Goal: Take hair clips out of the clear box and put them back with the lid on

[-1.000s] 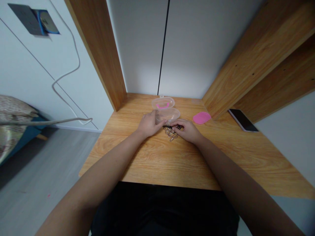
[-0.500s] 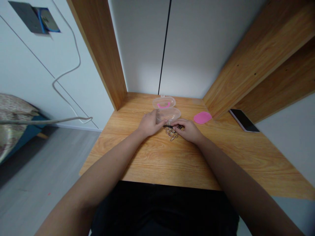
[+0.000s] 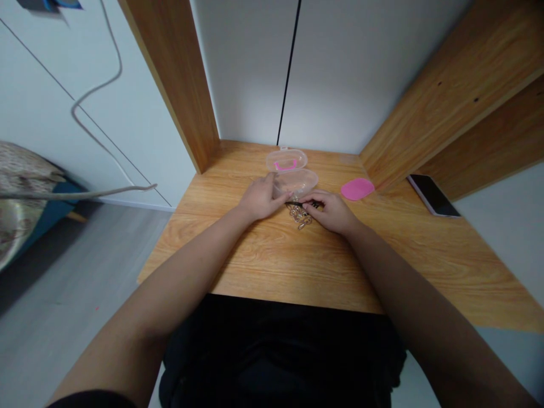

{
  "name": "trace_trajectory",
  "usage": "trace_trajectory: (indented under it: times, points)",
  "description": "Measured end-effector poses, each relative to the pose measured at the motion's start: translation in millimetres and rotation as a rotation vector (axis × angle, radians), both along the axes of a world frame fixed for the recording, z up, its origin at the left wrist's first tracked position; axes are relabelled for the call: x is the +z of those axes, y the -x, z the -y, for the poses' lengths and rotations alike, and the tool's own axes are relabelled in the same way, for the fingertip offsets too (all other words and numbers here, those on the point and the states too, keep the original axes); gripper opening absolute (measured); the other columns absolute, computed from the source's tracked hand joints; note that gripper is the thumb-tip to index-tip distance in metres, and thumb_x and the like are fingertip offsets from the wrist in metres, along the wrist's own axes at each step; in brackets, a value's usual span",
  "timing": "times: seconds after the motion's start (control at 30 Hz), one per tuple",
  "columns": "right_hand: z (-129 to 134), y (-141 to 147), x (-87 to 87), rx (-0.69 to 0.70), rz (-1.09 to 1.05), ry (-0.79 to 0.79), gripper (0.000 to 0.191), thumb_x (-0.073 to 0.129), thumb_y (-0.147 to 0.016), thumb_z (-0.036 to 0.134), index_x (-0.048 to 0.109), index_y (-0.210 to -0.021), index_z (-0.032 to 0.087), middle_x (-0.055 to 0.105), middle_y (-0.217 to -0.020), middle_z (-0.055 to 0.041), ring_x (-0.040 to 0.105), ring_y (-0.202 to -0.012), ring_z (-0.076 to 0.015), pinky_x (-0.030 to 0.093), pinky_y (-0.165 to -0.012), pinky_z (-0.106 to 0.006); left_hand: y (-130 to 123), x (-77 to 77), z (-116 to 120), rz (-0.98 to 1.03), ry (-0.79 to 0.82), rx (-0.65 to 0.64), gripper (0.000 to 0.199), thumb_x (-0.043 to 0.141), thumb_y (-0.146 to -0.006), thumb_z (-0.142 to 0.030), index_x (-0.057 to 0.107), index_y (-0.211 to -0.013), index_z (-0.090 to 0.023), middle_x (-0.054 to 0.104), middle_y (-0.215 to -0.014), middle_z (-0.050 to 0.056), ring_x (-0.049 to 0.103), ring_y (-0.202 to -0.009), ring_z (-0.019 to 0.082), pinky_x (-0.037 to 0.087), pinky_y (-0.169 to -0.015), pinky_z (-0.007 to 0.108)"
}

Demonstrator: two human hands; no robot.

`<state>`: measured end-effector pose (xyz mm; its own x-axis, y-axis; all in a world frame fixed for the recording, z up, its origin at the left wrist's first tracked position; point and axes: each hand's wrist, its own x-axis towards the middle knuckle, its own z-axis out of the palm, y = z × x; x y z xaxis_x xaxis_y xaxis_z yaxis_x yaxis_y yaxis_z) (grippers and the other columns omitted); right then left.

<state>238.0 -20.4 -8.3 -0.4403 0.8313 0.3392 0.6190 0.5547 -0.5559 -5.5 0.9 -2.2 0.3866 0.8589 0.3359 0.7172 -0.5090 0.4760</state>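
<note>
My left hand (image 3: 260, 197) grips the left side of a clear plastic case (image 3: 301, 182), its thumb stretched along the near edge. The case lies open on the table, and its lid (image 3: 277, 156) with a pink handle is folded back away from me. My right hand (image 3: 334, 211) pinches a thin black piece (image 3: 293, 203) just in front of the case. More black bits show under the right fingers, too small to name. A small heap of gold-coloured chain links (image 3: 300, 216) lies on the wood between my hands.
A pink oval pad (image 3: 357, 189) lies right of the case. Farther right, a phone (image 3: 433, 195) rests near the wooden upright (image 3: 429, 96). Another wooden panel (image 3: 170, 73) rises at the left, and a white cable (image 3: 96, 90) hangs beyond it.
The view has tilted down slightly, so everything on the table sits higher in the picture. Both hands keep nearly the same places and holds.
</note>
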Motion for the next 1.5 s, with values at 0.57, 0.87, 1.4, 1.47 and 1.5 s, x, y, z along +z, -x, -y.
trace_trajectory:
  times: [0.57,0.87,1.4,1.47,1.5]
  points:
    - [-1.0,-2.0,-2.3,0.073,-0.027,-0.031,0.018,0.069,-0.089,0.030,0.077,-0.105,0.025,0.076,-0.105,-0.0055,0.071,-0.097,-0.0228,0.055,-0.090,-0.039,-3.9,4.8,2.4,-0.108,-0.059,0.016,0.043,0.057,-0.093,-0.053,0.057,-0.113,-0.016,0.072,-0.103,0.014,0.068,-0.095,0.031,0.052,-0.083,0.042]
    - [0.5,-2.8,-3.5,0.094,-0.023,-0.070,0.022,0.075,-0.086,0.036,0.077,-0.105,0.026,0.076,-0.105,-0.0063,0.070,-0.097,-0.0235,0.056,-0.091,-0.042,-4.1,-0.2,-0.3,-0.049,-0.074,0.014,0.044,0.061,-0.089,-0.053,0.058,-0.115,-0.017,0.073,-0.103,0.013,0.069,-0.095,0.031,0.052,-0.086,0.044]
    - [2.6,0.5,-1.2,0.147,-0.073,-0.063,0.029,0.081,-0.080,0.041,0.077,-0.104,0.025,0.076,-0.105,-0.0072,0.070,-0.099,-0.0243,0.056,-0.093,-0.043,-3.7,-1.8,-3.4,0.116,-0.119,0.054,0.046,0.076,-0.077,-0.048,0.056,-0.109,-0.021,0.072,-0.108,0.010,0.069,-0.102,0.030,0.054,-0.093,0.045]
    - [2.9,0.8,-1.1,0.138,-0.073,-0.056,0.029,0.082,-0.080,0.041,0.077,-0.104,0.026,0.076,-0.104,-0.0070,0.070,-0.099,-0.0242,0.056,-0.093,-0.043,-3.2,-1.1,-3.3,0.139,-0.123,0.058,0.050,0.077,-0.076,-0.046,0.054,-0.112,-0.021,0.072,-0.108,0.009,0.069,-0.102,0.030,0.054,-0.091,0.045]
    - [3.1,1.1,-1.0,0.136,-0.074,-0.052,0.029,0.082,-0.079,0.041,0.077,-0.104,0.026,0.076,-0.104,-0.0068,0.070,-0.099,-0.0241,0.056,-0.093,-0.042,-2.8,-0.5,-3.1,0.146,-0.128,0.050,0.052,0.078,-0.076,-0.044,0.053,-0.116,-0.021,0.072,-0.110,0.009,0.069,-0.103,0.029,0.054,-0.092,0.044]
